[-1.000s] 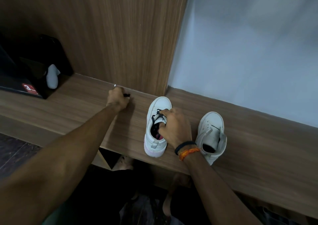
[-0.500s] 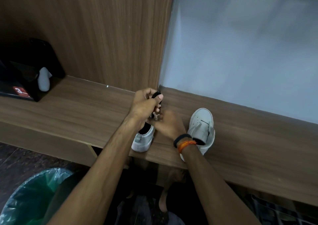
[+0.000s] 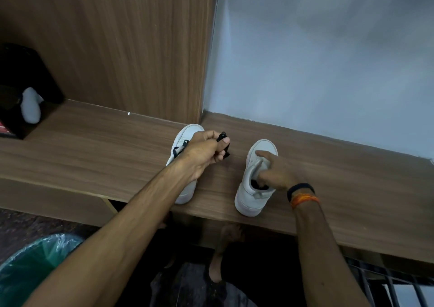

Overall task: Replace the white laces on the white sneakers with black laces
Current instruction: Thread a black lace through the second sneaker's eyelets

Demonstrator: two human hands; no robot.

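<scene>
Two white sneakers stand on the wooden shelf (image 3: 94, 151), toes toward the wall. The left sneaker (image 3: 186, 135) has a black lace threaded through its front eyelets. My left hand (image 3: 204, 152) hovers over it and grips a bundled black lace (image 3: 223, 142) between thumb and fingers. The right sneaker (image 3: 252, 189) shows no lace. My right hand (image 3: 276, 171) holds its tongue and opening, with the index finger stretched toward the toe. A black band and orange thread sit on that wrist.
A black box (image 3: 16, 95) with a white object (image 3: 30, 108) stands at the shelf's far left. A bin lined with green plastic (image 3: 30, 266) sits on the floor at lower left. A wood panel and a pale wall rise behind the shelf.
My left hand came from the shelf's back edge with the black lace to above the left sneaker. My right hand left the left sneaker and took hold of the right sneaker.
</scene>
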